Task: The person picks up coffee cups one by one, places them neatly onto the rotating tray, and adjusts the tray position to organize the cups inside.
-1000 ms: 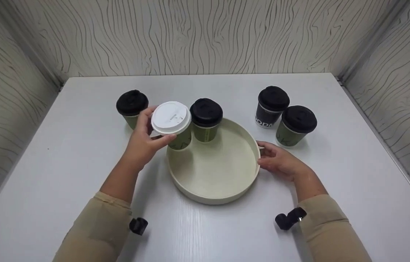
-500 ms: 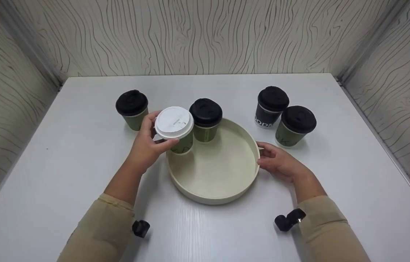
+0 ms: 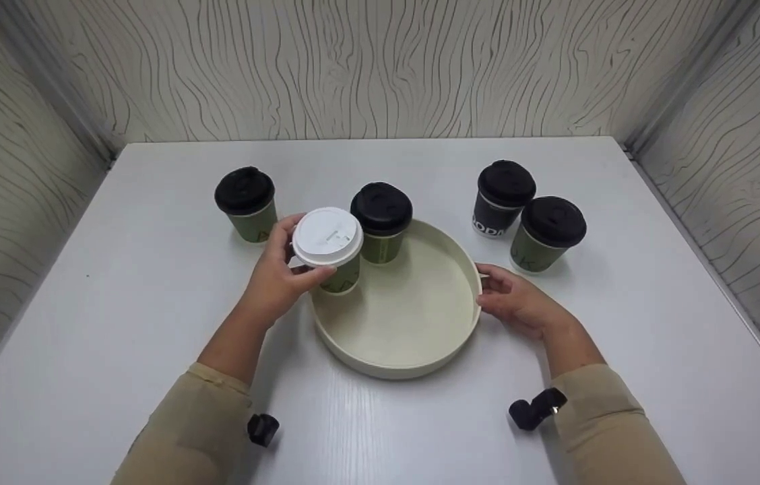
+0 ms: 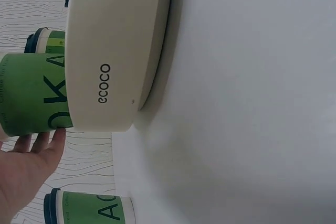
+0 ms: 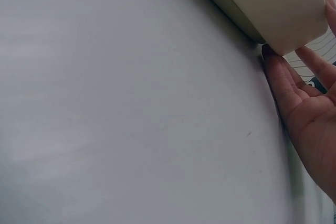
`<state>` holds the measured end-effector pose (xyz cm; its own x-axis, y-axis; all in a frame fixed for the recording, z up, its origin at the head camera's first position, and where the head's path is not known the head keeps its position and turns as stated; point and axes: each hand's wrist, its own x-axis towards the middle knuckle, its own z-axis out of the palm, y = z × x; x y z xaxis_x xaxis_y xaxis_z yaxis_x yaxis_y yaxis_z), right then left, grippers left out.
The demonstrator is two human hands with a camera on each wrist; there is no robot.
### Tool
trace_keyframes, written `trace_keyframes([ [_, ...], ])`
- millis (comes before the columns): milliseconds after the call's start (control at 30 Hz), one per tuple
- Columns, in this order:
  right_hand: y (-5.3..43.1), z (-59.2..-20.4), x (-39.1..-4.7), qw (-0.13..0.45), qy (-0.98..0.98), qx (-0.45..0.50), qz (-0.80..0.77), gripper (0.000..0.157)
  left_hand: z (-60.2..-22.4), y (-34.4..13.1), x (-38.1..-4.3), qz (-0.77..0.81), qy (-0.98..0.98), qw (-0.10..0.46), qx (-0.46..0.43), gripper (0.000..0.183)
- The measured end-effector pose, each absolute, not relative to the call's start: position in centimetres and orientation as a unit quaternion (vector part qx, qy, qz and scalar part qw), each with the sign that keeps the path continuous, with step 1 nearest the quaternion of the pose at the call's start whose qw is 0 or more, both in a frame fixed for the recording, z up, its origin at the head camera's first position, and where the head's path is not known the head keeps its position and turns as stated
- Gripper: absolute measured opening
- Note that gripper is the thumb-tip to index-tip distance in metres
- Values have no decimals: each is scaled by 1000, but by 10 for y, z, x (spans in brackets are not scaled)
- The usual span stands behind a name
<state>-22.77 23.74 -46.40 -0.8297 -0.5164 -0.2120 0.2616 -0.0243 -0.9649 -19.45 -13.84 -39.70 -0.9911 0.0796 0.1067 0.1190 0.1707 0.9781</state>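
Observation:
My left hand [image 3: 279, 275] grips a green paper coffee cup [image 3: 327, 237] with a white lid, fingers and thumb round its side. The cup is upright at the left inside of a round cream tray [image 3: 414, 313]; whether its base touches the tray floor is hidden. Just behind it, a black-lidded green cup [image 3: 382, 210] stands in the tray, close to the held one. My right hand [image 3: 520, 301] holds the tray's right side, thumb on the rim and fingers at the handle. In the left wrist view the tray wall [image 4: 113, 40] bears the word "ecoco".
A black-lidded green cup [image 3: 245, 202] stands to the left behind my left hand. On the right, a dark cup [image 3: 504, 199] and another green cup [image 3: 548, 232] stand side by side. Patterned panels [image 3: 380, 74] enclose the white table [image 3: 124, 289].
My left hand has brought the white-lidded cup slightly toward me and to the right over the tray. My right hand and the tray have stayed about still.

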Motion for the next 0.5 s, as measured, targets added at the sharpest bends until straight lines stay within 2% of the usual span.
trace_keyframes([
  [233,237,-466,-228,277,648,-89,-704,68,-379,-133,-181,-625,-779,-3,-57,81],
  [500,238,-467,-229,274,652,-93,-701,69,-379,-131,-179,-623,-780,-8,-58,82],
])
